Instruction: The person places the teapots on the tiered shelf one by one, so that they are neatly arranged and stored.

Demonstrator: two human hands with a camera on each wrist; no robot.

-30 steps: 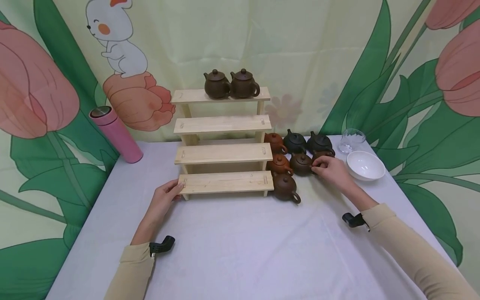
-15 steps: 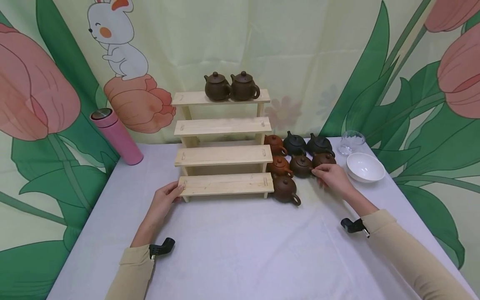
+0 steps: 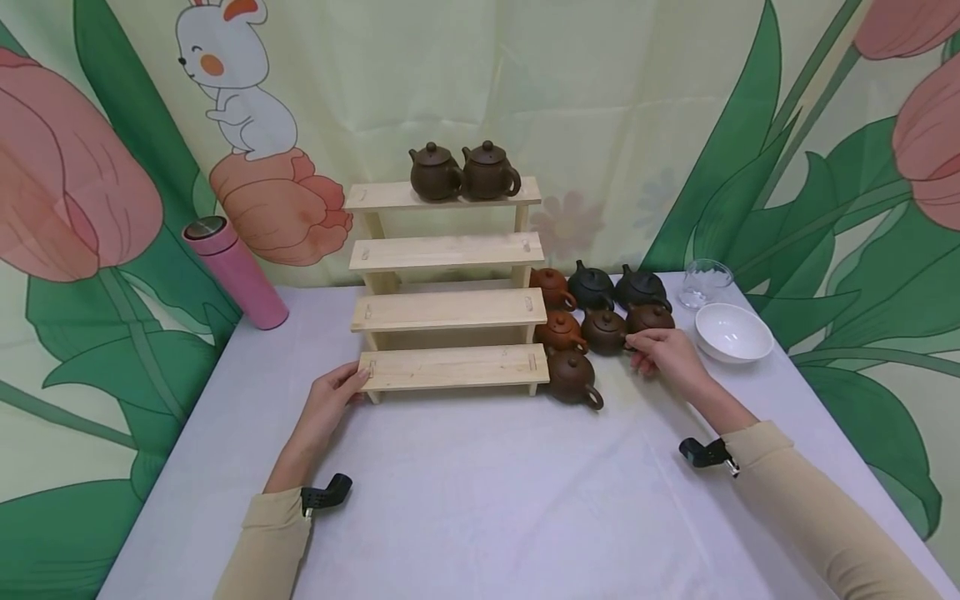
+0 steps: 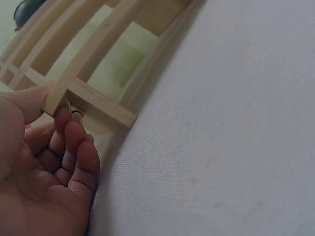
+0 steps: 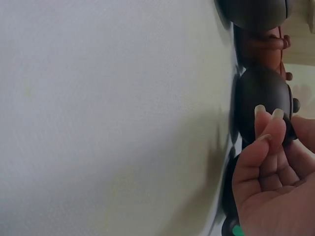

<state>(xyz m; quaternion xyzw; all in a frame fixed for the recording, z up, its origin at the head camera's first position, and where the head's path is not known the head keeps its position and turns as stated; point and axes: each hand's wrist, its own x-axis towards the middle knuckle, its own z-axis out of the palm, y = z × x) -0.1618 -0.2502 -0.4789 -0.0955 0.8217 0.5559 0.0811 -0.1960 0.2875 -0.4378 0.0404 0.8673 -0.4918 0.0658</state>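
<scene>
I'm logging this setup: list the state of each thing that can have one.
Left hand: gripping wooden shelf
Right hand: pinching brown teapot
Wooden shelf: standing
Brown teapot: upright, lidded
Top-board teapots: upright, lidded
Other teapots: upright
Pink flask: upright, capped
White bowl: upright
Glass bowl: upright

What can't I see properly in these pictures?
Head view: most of the handle of the round dark-brown clay teapot, covered by the right hand.
Head view: the left side of the back orange-brown clay teapot, behind the stepped pale wooden rack.
Head view: what's in the clear glass bowl, too small.
Left wrist view: the dark rounded thing, cut off by the top edge.
</scene>
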